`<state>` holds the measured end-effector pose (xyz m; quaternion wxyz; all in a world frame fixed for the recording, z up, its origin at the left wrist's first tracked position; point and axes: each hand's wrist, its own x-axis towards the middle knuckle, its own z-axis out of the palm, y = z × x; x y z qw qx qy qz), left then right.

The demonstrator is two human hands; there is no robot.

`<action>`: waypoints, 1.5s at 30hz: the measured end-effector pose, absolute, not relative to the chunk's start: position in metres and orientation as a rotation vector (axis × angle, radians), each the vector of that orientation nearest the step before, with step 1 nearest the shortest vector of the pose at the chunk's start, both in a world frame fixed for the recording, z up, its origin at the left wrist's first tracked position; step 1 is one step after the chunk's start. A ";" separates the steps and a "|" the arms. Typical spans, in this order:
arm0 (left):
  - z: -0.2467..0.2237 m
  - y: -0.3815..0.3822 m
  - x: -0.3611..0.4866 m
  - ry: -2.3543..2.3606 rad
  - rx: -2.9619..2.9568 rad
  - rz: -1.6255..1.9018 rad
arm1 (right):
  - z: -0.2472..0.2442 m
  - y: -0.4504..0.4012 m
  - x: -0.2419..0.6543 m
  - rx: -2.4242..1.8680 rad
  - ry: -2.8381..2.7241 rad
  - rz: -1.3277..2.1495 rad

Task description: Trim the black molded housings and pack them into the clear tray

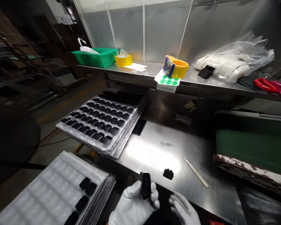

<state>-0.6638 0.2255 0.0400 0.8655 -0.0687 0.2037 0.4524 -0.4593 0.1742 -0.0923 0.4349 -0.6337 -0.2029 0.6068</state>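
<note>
My left hand (135, 203), in a white glove, holds a small black plastic part (145, 185) upright between thumb and fingers near the bench's front edge. To its right, my right hand (184, 207), gloved too, has its fingers stretched out and holds nothing. A second black piece (168, 174) with small bumps on top lies on the steel bench (152, 153) just beyond my hands. Farther right rests a craft knife (196, 172) with a pale handle, its blade pointing away from me.
Trays full of black parts (96, 117) are stacked at the left. Nearer stands another tray stack (44, 187) with several black pieces. A green conveyor belt (253, 150) borders the right. The shelf (150, 70) bears a green basket (96, 57), yellow tape (123, 60), a tape dispenser (176, 67) and red-handled scissors (271, 86).
</note>
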 end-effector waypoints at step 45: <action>0.118 0.361 -0.719 1.236 0.676 1.011 | 0.057 0.363 -0.576 -1.115 -1.052 1.566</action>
